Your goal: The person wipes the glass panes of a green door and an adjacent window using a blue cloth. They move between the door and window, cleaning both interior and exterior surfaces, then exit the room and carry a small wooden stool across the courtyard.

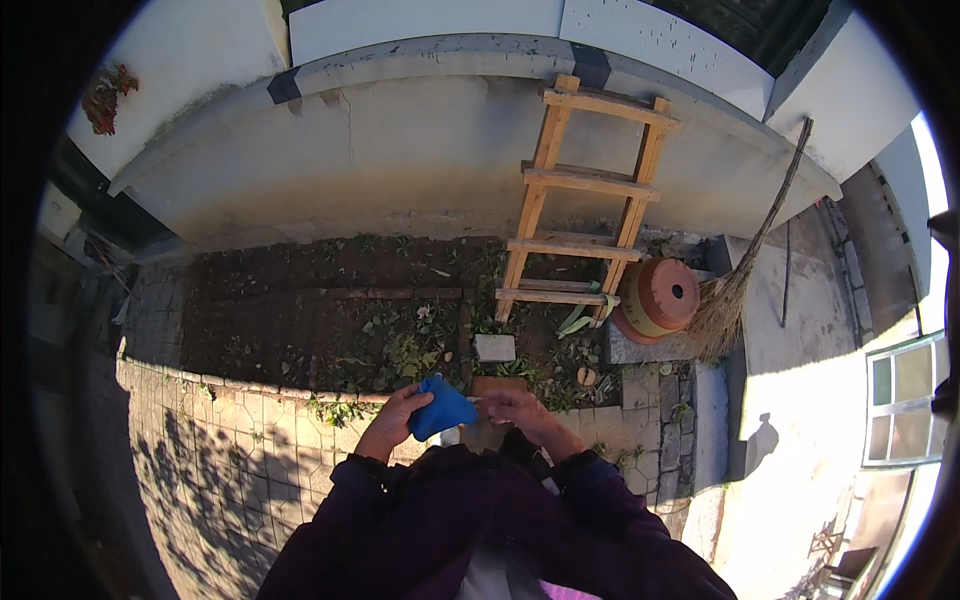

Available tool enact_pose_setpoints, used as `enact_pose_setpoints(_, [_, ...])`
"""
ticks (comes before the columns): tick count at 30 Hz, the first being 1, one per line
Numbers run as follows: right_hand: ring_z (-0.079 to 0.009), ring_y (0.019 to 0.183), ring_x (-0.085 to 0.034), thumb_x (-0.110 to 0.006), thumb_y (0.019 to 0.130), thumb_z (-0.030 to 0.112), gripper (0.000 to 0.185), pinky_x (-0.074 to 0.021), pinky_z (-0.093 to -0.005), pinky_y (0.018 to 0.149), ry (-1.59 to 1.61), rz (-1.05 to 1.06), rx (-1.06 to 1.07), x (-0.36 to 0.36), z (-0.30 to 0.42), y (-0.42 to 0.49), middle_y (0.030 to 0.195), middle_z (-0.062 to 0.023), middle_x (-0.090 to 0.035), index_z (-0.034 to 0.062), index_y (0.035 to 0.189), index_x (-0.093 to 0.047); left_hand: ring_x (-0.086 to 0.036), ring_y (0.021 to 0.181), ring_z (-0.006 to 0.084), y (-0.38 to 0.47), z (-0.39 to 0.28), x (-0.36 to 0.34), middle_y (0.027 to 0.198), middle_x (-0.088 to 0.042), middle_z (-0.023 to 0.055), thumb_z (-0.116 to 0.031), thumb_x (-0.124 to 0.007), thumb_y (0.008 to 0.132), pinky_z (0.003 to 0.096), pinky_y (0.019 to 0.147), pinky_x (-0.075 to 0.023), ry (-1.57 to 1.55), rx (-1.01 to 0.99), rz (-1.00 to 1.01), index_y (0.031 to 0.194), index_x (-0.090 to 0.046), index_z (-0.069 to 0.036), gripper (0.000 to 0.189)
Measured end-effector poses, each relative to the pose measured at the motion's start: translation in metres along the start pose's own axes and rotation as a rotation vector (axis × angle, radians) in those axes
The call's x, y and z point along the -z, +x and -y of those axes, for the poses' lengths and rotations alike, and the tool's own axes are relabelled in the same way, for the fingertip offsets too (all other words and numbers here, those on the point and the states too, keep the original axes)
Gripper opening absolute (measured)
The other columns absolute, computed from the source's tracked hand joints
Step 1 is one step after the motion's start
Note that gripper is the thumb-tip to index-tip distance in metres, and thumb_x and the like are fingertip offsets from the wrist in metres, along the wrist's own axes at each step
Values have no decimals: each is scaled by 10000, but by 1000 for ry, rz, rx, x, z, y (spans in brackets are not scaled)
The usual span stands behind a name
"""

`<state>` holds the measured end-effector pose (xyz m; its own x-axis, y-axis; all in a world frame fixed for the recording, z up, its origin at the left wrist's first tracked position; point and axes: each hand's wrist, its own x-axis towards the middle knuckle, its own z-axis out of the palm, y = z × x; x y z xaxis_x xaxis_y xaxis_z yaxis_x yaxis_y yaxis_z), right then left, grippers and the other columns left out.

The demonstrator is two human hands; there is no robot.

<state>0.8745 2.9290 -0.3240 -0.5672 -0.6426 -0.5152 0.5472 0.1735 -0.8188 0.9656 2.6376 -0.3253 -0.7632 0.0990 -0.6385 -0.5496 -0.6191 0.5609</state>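
Note:
My left hand grips a blue piece of cloth or a soft bag, thumb on top, in front of my body. The blue material spreads to the right and narrows to a corner. Close beside that corner is my right hand, its fingers bent together. A small pale bit shows between the fingertips and the blue material; whether it is a held thing or a fingertip I cannot tell. Below my hands lies a brown slab, partly hidden by the right hand.
A soil bed with low plants lies ahead, holding a pale block. A wooden ladder leans on the wall. Right of it stand an upturned terracotta pot and a twig broom. Paving extends left.

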Motion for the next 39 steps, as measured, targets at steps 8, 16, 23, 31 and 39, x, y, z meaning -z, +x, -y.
enact_pose_setpoints(8, [-163, 867, -719, -677, 1010, 196, 267, -576, -300, 749, 43, -164, -92, 167, 12, 5, 947, -60, -723, -7, 1183, -687, -673, 1139, 269, 46, 39, -53, 1283, -671, 142, -236, -654, 1018, 424, 984, -555, -223, -214, -314, 1352, -573, 20, 429])
enact_pose_setpoints(16, [-181, 713, -692, -677, 1003, 222, 242, -552, -337, 587, 154, -644, -34, 268, -9, -3, 821, -74, -693, -13, 1049, -713, -685, 1091, 266, 58, 57, -77, 1212, -686, 135, -188, -723, 968, 429, 937, -575, -210, -166, -401, 1300, -591, 7, 406])
enact_pose_setpoints(23, [-212, 644, -658, -657, 993, 155, 204, -503, -357, 535, 199, -613, -39, 255, -6, -17, 774, -111, -668, -41, 961, -701, -694, 1038, 294, 63, 54, -64, 1179, -684, 170, -204, -738, 949, 441, 878, -591, -216, -242, -404, 1261, -590, 21, 413])
enact_pose_setpoints(31, [-199, 626, -646, -671, 971, 139, 230, -485, -341, 505, -88, -569, -28, 265, 34, 18, 760, -109, -664, -81, 1033, -695, -711, 960, 257, 38, 93, -24, 1092, -723, 140, -212, -707, 967, 400, 845, -579, -235, -212, -411, 1183, -648, 20, 322])
enact_pose_setpoints(39, [-166, 768, -667, -701, 924, 127, 189, -527, -380, 660, -440, -557, 259, 378, 184, 134, 872, -78, -735, 17, 1052, -785, -698, 872, 226, 19, 115, -19, 997, -720, 100, -198, -661, 982, 378, 806, -563, -352, -227, -694, 1068, -676, 10, 226])
